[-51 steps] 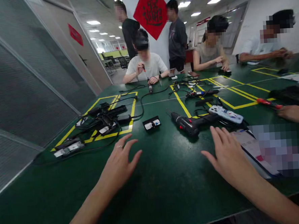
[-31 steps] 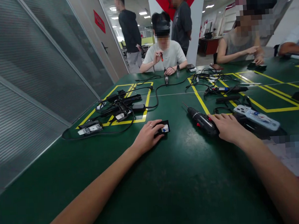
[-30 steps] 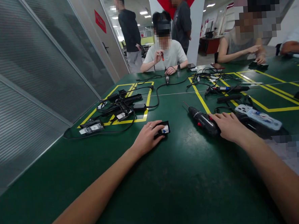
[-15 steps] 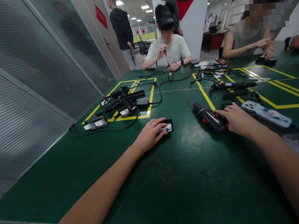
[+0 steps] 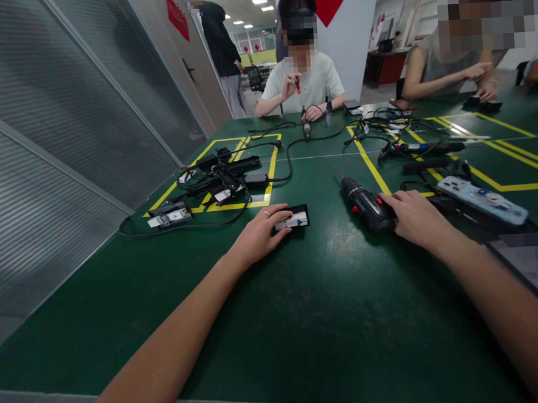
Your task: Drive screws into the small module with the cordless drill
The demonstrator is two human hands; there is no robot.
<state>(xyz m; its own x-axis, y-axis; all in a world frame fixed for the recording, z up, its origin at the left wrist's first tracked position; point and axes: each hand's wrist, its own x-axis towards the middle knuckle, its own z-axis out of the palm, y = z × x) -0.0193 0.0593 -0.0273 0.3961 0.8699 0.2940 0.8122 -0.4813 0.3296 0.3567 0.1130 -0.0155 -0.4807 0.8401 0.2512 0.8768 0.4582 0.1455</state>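
Note:
My left hand [image 5: 260, 231] rests on the table, with its thumb and fingers closed around the near end of a small flat black case [image 5: 303, 210]. A white piece with blue marks [image 5: 295, 220] lies in this case, partly covered by my fingers. To the right, a black cordless drill [image 5: 368, 206] with red buttons lies on its side, its thin bit pointing away and to the left. My right hand [image 5: 413, 214] is closed over the drill's rear end and handle, which it mostly hides.
Black devices and cables [image 5: 224, 177] lie heaped at the left inside yellow tape. A phone in a light blue case [image 5: 483, 199] is at the right, near more cables and tools [image 5: 423, 149]. A person [image 5: 302, 78] opposite holds a red-handled screwdriver [image 5: 298, 85]; another person [image 5: 438, 69] sits at the right.
The drill and my right hand have shifted slightly left. My left fingers have drawn back a little, so more of the white piece shows. The view has tilted slightly down.

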